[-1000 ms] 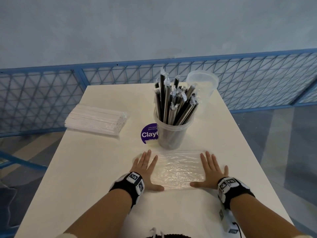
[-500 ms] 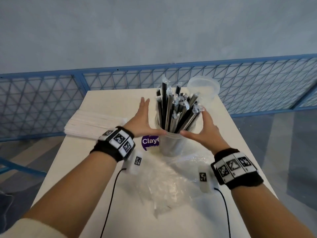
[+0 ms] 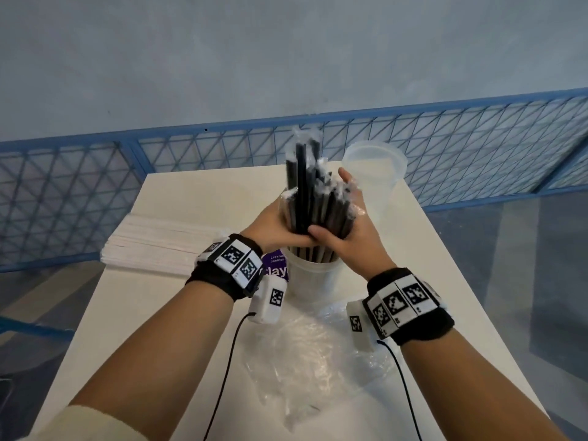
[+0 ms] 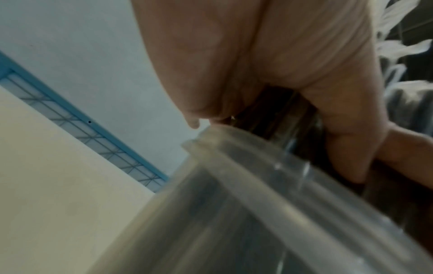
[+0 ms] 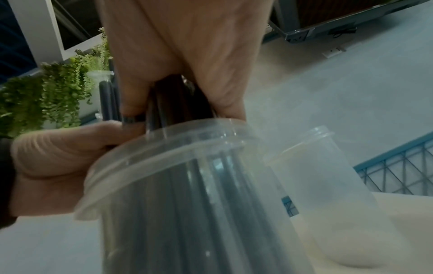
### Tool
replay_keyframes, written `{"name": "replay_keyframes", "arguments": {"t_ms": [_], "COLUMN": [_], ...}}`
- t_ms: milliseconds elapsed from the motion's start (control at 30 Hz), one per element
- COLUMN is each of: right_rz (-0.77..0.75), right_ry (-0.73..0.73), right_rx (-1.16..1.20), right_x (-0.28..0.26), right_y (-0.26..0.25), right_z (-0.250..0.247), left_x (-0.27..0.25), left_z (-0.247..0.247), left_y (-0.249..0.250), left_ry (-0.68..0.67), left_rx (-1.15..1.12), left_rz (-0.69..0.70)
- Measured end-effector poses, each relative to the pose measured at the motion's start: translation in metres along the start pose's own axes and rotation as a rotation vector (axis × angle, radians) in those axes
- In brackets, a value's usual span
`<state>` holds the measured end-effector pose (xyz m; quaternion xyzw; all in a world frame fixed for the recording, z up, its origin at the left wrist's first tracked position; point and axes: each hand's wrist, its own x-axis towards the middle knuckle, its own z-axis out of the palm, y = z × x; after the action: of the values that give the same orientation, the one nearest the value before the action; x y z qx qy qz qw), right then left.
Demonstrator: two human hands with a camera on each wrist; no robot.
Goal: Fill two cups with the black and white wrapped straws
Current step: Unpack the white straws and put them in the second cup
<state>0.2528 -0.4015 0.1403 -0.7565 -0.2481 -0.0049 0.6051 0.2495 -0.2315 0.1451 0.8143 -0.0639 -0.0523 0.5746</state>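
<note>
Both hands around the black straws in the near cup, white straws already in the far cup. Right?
Not quite. Both hands, left hand and right hand, do grip the black straws in the near cup, but the far cup holds no straws; the white straws lie stacked on the table. The head view shows it.

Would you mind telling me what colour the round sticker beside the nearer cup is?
The sticker is purple with white lettering, best seen in the head view.
</note>
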Motion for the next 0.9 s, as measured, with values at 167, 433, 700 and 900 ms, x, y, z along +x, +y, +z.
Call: {"name": "replay_keyframes", "arguments": {"t_ms": [167,433,700,900], "right_rz": [-0.091,-0.097,0.135,-0.016], "right_ry": [0.171,0.078,-0.144,0.149], "right_rx": [0.035,-0.031,0.025,0.043], "right_x": [0.01,0.004,-0.006,-0.002], "right_y": [-0.02,-0.031,-0.006,-0.018], "right_z": [0.001,-0.019,-0.012,0.006], "left_x": [-0.002,-0.019,-0.016,-0.013], "left_z": [-0.005,-0.025,-0.009,-0.004], "left_y": [0.025,0.032,0.012,0.031], "left_ry": [0.13,0.049,-0.076,0.078], "left_rx": [-0.05,0.026,0.16,0.105], "left_rz": [0.084,0.076,-0.053,0.004]}}
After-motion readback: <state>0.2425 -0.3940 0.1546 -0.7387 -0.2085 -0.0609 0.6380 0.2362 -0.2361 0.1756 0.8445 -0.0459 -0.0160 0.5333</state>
